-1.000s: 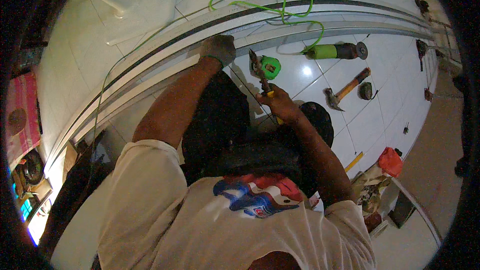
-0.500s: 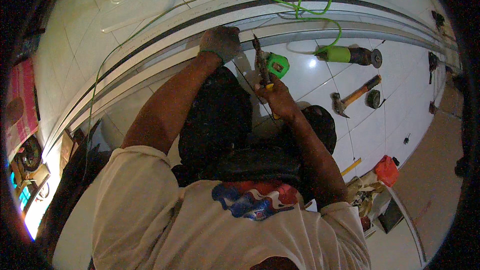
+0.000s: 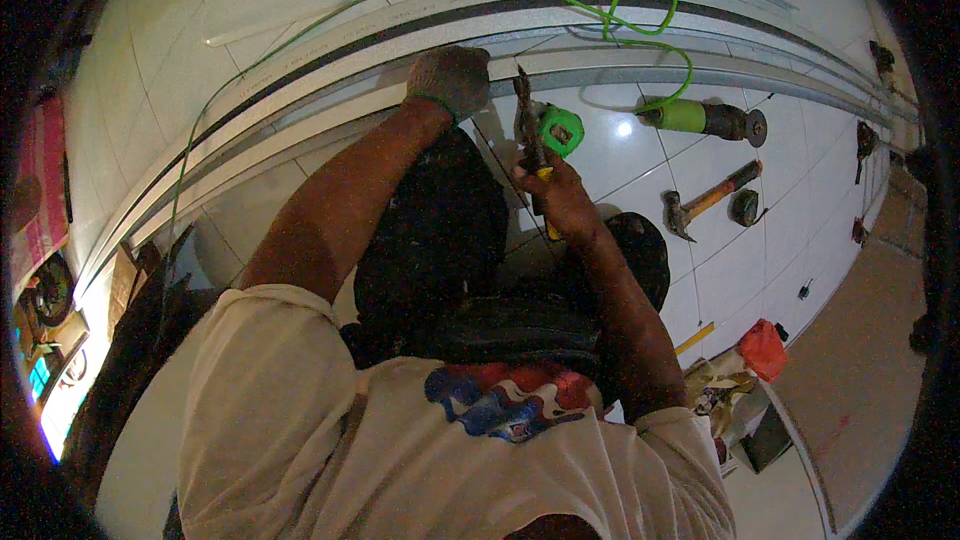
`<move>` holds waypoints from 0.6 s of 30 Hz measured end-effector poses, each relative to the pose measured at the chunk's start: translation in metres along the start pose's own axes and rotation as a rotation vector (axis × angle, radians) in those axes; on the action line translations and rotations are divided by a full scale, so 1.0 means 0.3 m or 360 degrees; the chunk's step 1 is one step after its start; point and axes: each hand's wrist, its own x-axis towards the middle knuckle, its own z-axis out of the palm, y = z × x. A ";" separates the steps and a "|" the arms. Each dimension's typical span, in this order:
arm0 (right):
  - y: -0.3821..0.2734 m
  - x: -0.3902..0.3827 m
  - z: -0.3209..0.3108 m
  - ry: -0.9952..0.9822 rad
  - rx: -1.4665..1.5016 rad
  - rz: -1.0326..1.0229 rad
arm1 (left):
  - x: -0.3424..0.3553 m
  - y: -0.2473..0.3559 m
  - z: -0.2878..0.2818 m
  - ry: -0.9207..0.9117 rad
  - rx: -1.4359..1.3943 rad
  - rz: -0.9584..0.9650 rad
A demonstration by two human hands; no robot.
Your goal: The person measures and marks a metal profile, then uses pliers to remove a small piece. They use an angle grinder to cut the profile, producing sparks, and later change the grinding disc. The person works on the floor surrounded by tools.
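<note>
My left hand (image 3: 447, 82), in a grey work glove, is closed round the nearest of several long metal profiles (image 3: 590, 62) lying across the floor. In my bare right hand (image 3: 562, 198) I hold tin snips (image 3: 527, 115) with yellow handles. Their dark blades point away from me, close to the near profile and right of my glove. Whether the blades touch the metal I cannot tell. Just right of the blades sits a green tape measure (image 3: 561, 130) on the tiles. My palm hides part of the handles.
To the right lie a green and black angle grinder (image 3: 695, 119), a claw hammer (image 3: 712, 202) and a small dark round object (image 3: 744, 207). A green cord (image 3: 640, 40) loops over the profiles. A red bag (image 3: 763, 349) lies at lower right, beside a box of odds and ends.
The whole view has turned slightly. Both hands keep their grips, and the snips stay in nearly the same place beside the profile.
</note>
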 end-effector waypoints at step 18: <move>0.056 0.013 0.062 0.0297 0.0210 -0.0324 | 0.004 0.017 -0.017 -0.0078 -0.0042 -0.0080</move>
